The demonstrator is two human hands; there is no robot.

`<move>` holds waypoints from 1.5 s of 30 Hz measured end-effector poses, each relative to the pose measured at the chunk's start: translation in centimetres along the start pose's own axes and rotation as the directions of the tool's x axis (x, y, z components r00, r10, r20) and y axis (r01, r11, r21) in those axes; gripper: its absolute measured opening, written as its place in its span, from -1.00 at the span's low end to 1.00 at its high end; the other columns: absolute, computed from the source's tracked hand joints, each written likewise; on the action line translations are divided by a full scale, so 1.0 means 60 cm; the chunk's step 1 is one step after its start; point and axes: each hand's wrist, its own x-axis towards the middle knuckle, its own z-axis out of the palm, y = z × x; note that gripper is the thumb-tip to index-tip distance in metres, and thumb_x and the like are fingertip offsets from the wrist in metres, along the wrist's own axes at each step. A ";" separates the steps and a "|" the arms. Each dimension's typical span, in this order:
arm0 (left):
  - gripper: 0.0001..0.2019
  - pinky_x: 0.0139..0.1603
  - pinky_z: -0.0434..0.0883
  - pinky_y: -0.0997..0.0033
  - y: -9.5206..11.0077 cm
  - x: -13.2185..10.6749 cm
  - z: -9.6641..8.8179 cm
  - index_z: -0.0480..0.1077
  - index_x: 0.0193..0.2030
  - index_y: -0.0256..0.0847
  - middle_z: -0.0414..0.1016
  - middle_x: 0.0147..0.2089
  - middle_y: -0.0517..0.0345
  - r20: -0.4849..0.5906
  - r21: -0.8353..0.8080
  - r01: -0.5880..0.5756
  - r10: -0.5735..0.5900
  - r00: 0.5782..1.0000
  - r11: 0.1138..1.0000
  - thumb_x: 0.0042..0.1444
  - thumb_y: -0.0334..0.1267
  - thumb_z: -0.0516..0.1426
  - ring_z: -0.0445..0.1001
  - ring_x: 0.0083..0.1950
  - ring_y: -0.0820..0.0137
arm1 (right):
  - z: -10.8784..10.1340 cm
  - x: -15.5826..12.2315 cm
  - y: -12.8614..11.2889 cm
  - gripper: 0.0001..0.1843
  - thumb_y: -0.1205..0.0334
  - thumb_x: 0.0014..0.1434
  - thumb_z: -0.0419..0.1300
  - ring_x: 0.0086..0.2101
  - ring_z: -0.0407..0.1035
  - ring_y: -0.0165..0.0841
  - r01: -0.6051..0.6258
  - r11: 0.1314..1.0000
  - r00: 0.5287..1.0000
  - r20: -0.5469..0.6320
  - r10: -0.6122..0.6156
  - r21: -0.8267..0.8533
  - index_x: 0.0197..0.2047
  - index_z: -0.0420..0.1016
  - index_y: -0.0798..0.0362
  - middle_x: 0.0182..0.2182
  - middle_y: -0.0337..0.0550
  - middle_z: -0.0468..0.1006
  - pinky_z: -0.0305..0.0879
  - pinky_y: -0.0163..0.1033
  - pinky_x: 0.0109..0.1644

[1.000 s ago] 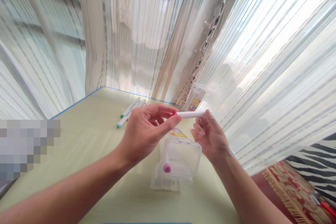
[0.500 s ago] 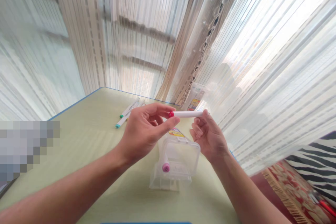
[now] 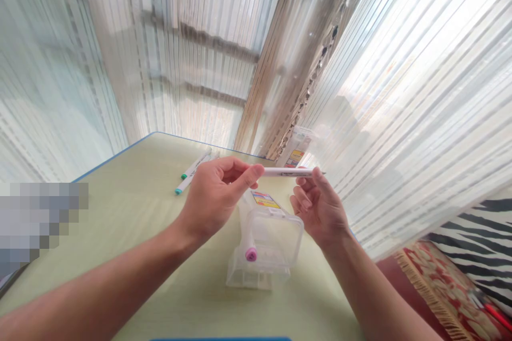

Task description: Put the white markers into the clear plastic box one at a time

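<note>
Teal-ended marker (image 3: 184,184) — partly behind left hand (image 3: 212,194) (holding white pen (image 3: 280,172)).

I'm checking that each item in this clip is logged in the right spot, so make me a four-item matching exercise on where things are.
1. Held marker
2. Pink-ended marker
3. Teal-ended marker
4. Rear box

A. On the table, left of the hands
B. By the curtain
C. Between left hand and right hand
D. In the near box

Pairs: 1-C, 2-D, 3-A, 4-B
</note>
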 end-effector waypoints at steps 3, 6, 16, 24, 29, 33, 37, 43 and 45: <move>-0.83 -0.39 0.41 0.50 -0.001 -0.002 0.001 0.54 -0.32 -0.25 0.60 -0.42 0.12 0.014 -0.046 -0.006 0.006 1.000 0.999 0.00 -0.21 0.33 0.51 -0.40 0.46 | 0.000 0.000 -0.002 -0.69 0.06 -0.04 0.45 -0.74 0.12 -0.64 -0.009 1.000 1.000 -0.007 0.009 0.006 -0.35 0.53 0.09 -0.56 -0.32 0.51 0.07 -0.47 -0.71; -0.74 -0.32 0.49 0.44 -0.001 -0.006 0.005 0.55 -0.23 -0.25 0.62 -0.33 0.08 0.038 -0.101 -0.027 0.031 0.999 0.995 -0.09 -0.25 0.38 0.56 -0.33 0.40 | 0.000 0.002 -0.002 -0.71 0.07 -0.04 0.45 -0.75 0.09 -0.64 -0.015 1.000 0.999 -0.030 0.015 0.008 -0.40 0.50 0.07 -0.58 -0.33 0.49 0.05 -0.47 -0.71; -0.73 -0.32 0.53 0.43 0.001 -0.010 0.010 0.56 -0.19 -0.23 0.63 -0.28 0.08 0.067 -0.131 -0.051 0.060 0.996 0.990 -0.09 -0.32 0.38 0.57 -0.31 0.39 | -0.002 0.004 -0.002 -0.73 0.12 -0.02 0.43 -0.71 0.09 -0.63 -0.081 0.995 0.996 -0.035 0.083 0.059 -0.38 0.50 0.09 -0.58 -0.33 0.46 0.07 -0.49 -0.68; -0.73 -0.33 0.52 0.44 -0.002 -0.009 0.007 0.56 -0.18 -0.23 0.62 -0.29 0.07 0.062 -0.105 -0.056 0.063 0.996 0.993 -0.08 -0.31 0.37 0.55 -0.33 0.40 | 0.000 0.004 -0.003 -0.72 0.12 -0.05 0.45 -0.71 0.08 -0.63 -0.078 0.996 0.996 -0.045 0.079 0.042 -0.40 0.50 0.09 -0.59 -0.33 0.45 0.05 -0.47 -0.68; -0.74 -0.34 0.51 0.44 0.001 -0.008 0.006 0.56 -0.21 -0.22 0.62 -0.33 0.09 0.049 -0.083 -0.053 0.058 0.997 0.995 -0.09 -0.31 0.38 0.55 -0.36 0.41 | 0.001 0.003 -0.003 -0.74 0.12 -0.04 0.44 -0.70 0.07 -0.62 -0.069 0.997 0.996 -0.050 0.071 0.038 -0.42 0.50 0.08 -0.59 -0.33 0.43 0.06 -0.47 -0.69; -0.74 -0.37 0.50 0.45 0.001 -0.008 0.006 0.56 -0.21 -0.23 0.62 -0.33 0.08 0.046 -0.073 -0.054 0.057 0.997 0.996 -0.10 -0.28 0.38 0.55 -0.38 0.41 | 0.000 0.003 -0.003 -0.74 0.11 -0.03 0.43 -0.70 0.07 -0.60 -0.061 0.998 0.997 -0.049 0.062 0.016 -0.43 0.49 0.07 -0.59 -0.34 0.43 0.06 -0.45 -0.69; -0.75 -0.38 0.49 0.45 0.001 -0.008 0.006 0.56 -0.21 -0.23 0.62 -0.32 0.08 0.047 -0.068 -0.055 0.058 0.997 0.996 -0.09 -0.30 0.37 0.54 -0.37 0.41 | 0.001 0.003 -0.003 -0.73 0.11 -0.04 0.44 -0.71 0.08 -0.61 -0.067 0.997 0.997 -0.045 0.068 0.027 -0.42 0.48 0.08 -0.60 -0.34 0.44 0.04 -0.45 -0.68; -0.76 -0.38 0.48 0.47 0.004 -0.008 0.007 0.55 -0.22 -0.22 0.61 -0.32 0.11 0.042 -0.065 -0.052 0.055 0.998 0.997 -0.09 -0.35 0.36 0.54 -0.38 0.43 | 0.002 0.002 -0.003 -0.73 0.13 -0.03 0.44 -0.71 0.08 -0.61 -0.075 0.996 0.996 -0.035 0.077 0.041 -0.43 0.47 0.08 -0.60 -0.35 0.42 0.06 -0.46 -0.68; -0.76 -0.39 0.48 0.47 0.005 -0.008 0.007 0.55 -0.22 -0.22 0.61 -0.33 0.10 0.038 -0.061 -0.051 0.053 0.998 0.997 -0.09 -0.35 0.36 0.54 -0.39 0.43 | 0.002 0.002 -0.003 -0.72 0.13 -0.04 0.44 -0.71 0.08 -0.61 -0.073 0.996 0.997 -0.029 0.075 0.040 -0.44 0.45 0.07 -0.61 -0.37 0.40 0.05 -0.46 -0.69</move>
